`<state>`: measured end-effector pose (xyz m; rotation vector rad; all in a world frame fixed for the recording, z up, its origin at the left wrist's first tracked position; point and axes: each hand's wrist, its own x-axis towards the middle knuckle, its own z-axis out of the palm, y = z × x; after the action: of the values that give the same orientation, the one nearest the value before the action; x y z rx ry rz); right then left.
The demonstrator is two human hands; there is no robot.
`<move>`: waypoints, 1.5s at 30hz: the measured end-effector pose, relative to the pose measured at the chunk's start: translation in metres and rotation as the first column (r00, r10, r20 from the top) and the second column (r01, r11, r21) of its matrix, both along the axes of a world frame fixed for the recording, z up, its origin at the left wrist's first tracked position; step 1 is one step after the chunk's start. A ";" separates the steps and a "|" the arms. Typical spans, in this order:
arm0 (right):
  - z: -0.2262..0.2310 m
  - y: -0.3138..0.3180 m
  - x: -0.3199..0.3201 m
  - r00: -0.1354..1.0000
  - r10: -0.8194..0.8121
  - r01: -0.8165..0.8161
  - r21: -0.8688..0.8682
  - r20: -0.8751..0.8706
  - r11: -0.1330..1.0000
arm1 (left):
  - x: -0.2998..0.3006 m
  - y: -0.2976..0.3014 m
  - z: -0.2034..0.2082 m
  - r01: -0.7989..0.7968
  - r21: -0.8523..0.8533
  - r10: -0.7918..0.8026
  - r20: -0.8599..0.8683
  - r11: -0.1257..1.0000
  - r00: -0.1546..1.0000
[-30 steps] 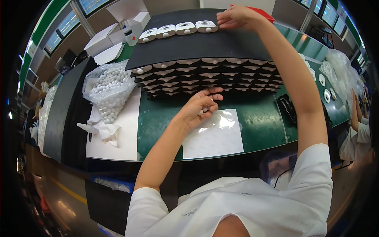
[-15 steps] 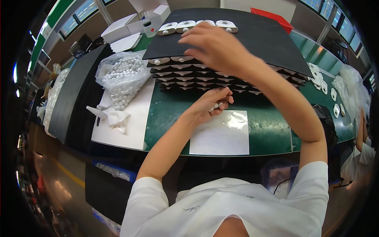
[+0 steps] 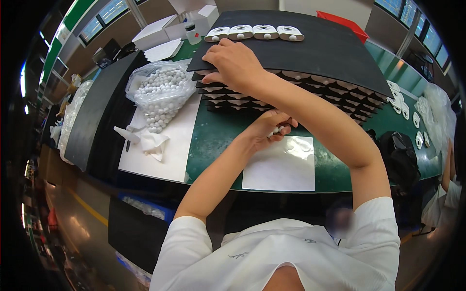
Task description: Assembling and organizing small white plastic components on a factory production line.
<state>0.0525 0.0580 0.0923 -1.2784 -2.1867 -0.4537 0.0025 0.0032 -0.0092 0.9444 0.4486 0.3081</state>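
My left hand (image 3: 274, 127) is curled around several small white balls (image 3: 277, 130), low in front of the stack of black boards. My right hand (image 3: 233, 65) is at the near left part of the top black board (image 3: 320, 51). Its fingers lie over the board and its thumb stands apart at the front edge; I see nothing held in it. Farther back on that board sits a row of white oval pieces (image 3: 265, 32), each with a white ball at its near side. More white pieces show between the layers below, partly hidden by my right forearm.
A clear plastic bag of white balls (image 3: 160, 94) lies left of the stack. Crumpled white tissue (image 3: 153, 144) and a white sheet (image 3: 279, 167) are nearer me. Loose white pieces (image 3: 403, 104), a black bag (image 3: 399, 157) and another person's arm (image 3: 449, 165) are at the right.
My right hand has moved left and nearer me, from above the white pieces to the board's front edge. My left hand still holds the balls. The whole view has shifted slightly.
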 end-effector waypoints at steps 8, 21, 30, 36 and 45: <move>-0.001 -0.014 0.008 0.995 -0.072 0.067 -0.072 -0.071 0.995 | 0.003 0.000 -0.003 -0.022 0.019 0.021 0.034 1.000 0.999; 0.051 -0.127 0.186 0.987 -0.123 0.160 0.499 -0.106 0.852 | 0.002 0.004 -0.006 -0.071 -0.096 0.076 0.039 0.993 0.996; -0.029 -0.159 0.475 0.278 -0.960 0.939 -0.205 -0.021 0.276 | -0.015 0.026 -0.016 0.053 0.124 -0.065 0.092 0.991 0.994; -0.067 -0.114 0.526 0.319 -0.930 0.744 -0.656 0.180 0.128 | -0.026 0.042 -0.025 0.104 0.216 -0.139 0.156 0.971 0.978; -0.074 -0.066 0.540 0.415 -0.889 0.637 -0.759 0.191 0.134 | -0.029 0.042 -0.024 0.104 0.209 -0.130 0.114 0.972 0.985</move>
<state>0.5921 -0.0079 0.0185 -2.7797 -1.1531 0.4115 -0.0266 0.0456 -0.0333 1.1382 0.2460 0.3081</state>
